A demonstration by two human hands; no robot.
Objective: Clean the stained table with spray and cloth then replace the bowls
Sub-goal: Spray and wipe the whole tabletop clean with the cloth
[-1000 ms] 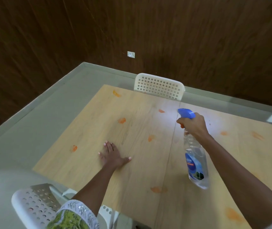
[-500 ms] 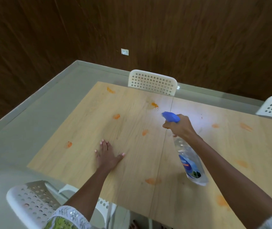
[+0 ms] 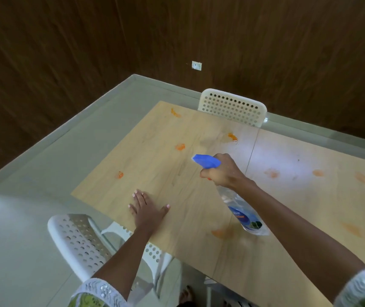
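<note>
Two hands over a stained table, one spraying, one flat.
Right hand (image 3: 223, 171) has its fingers curled round the spray bottle (image 3: 241, 209), blue nozzle aimed at the orange stains (image 3: 179, 146); left hand (image 3: 148, 209) lies spread, fingers straight, on the wooden table (image 3: 194, 218) near its front edge, beside a white chair (image 3: 77, 240).

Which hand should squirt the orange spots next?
Probably the right hand: it grips the spray bottle, nozzle aimed at a spot. The left hand lies flat on the table.
</note>
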